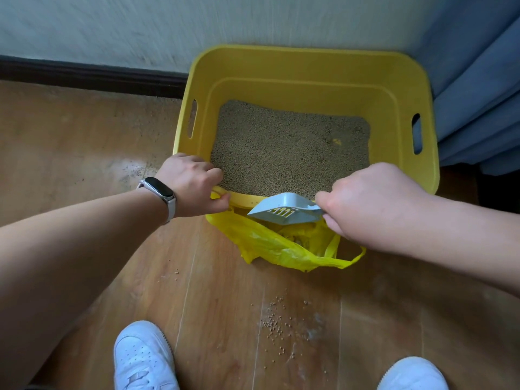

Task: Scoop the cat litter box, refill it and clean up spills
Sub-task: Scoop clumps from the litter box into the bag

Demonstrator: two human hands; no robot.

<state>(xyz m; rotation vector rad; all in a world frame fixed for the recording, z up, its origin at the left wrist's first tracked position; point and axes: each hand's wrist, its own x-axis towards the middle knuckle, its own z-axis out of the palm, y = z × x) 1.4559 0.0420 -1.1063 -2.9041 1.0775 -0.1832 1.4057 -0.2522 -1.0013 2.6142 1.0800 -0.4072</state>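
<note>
Standing on a wooden floor against a pale wall, a yellow litter box holds a bed of tan litter. A yellow plastic bag lies open on the floor against the box's near wall. The left grip clasps the box's near rim; the right grip is clenched on the handle of a grey slotted scoop, tilted over the bag's mouth. Spilled grains dot the floorboards nearby.

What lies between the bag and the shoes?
In the head view: wood floor strewn with spilled pellets, densest toward the right shoe and sparse toward the left shoe. A few lie close to the bag.
</note>
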